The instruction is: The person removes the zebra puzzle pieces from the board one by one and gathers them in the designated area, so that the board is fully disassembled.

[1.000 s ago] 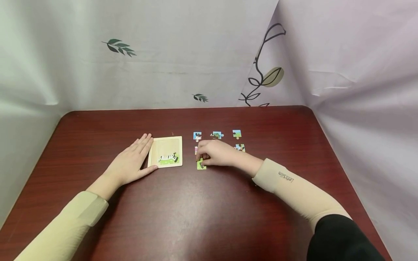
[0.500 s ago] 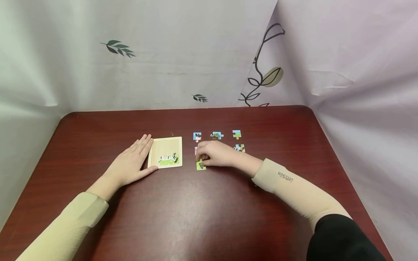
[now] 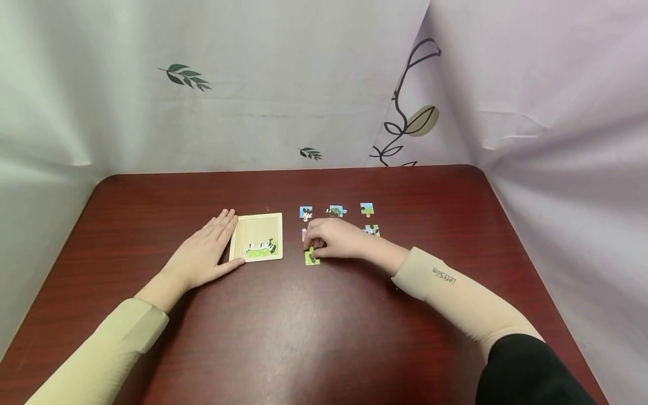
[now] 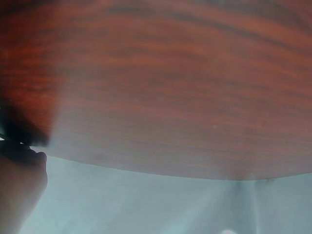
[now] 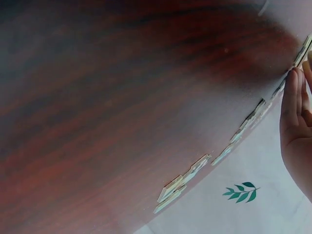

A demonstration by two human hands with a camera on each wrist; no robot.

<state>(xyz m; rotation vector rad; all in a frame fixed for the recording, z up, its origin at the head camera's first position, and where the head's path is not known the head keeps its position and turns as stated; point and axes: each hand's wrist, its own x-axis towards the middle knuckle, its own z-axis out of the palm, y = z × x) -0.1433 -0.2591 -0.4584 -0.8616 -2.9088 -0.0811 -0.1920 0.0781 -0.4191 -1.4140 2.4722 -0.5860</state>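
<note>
My left hand [image 3: 205, 250] lies flat at the left side of a small wooden puzzle tray [image 3: 256, 216], its fingers along the rim and thumb at the lower corner. In the tray's lower part sits a zebra picture on green [image 3: 261, 247]. To the right of the tray, my right hand [image 3: 336, 237] has its fingers curled and pinches a green puzzle piece [image 3: 312, 259] at its upper edge. Behind the fingers, a pink piece [image 3: 304, 234] is mostly hidden. In the right wrist view, the right hand [image 5: 296, 117] is at the right edge, its fingertips down by the pieces.
Blue-and-green puzzle pieces lie beyond the right hand: one with white marks [image 3: 306, 212], one with a side tab [image 3: 336, 211] and a corner one [image 3: 367, 209]. Another piece [image 3: 373, 230] lies by the right wrist. The dark red table [image 3: 273, 337] meets a pale curtain [image 3: 243, 112] behind.
Hardly anything differs. Both hands keep their places, the right at the green piece and the left by the tray; the head view shifts very slightly.
</note>
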